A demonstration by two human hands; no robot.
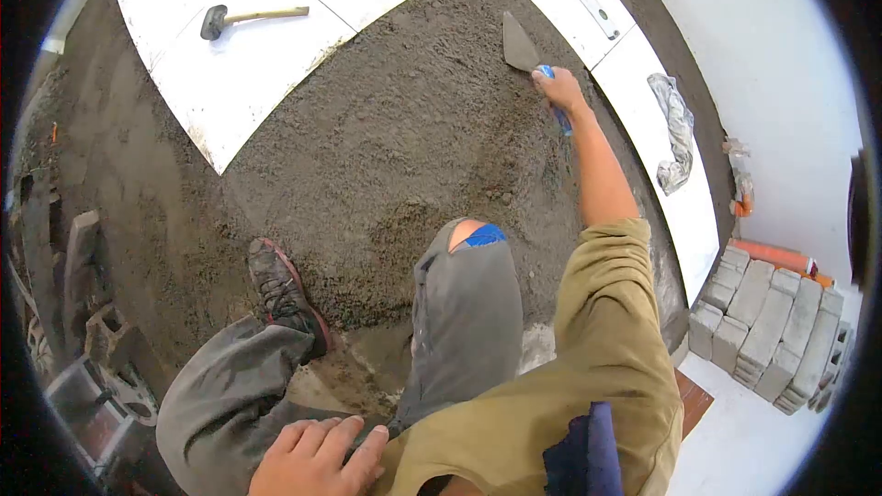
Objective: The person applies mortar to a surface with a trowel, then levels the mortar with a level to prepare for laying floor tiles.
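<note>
My right hand [561, 92] is wrapped round the blue handle of a pointed trowel [520, 44]. Its metal blade points away from me, over the damp grey mortar bed [386, 119] and close to the white tiles on the right. My left hand [317, 459] rests near my thigh with its fingers stretched out, holding nothing. I am crouched low, one knee up at the near edge of the mortar and one shoe [280, 294] set at its left.
A mallet [215, 22] lies on white tiles [220, 92] at upper left. On the right-hand tiles are a spirit level [588, 0] and a crumpled rag [675, 133]. Stacked grey blocks [767, 321] and an orange pipe [772, 255] stand by the wall. Blocks and debris [115, 340] lie left.
</note>
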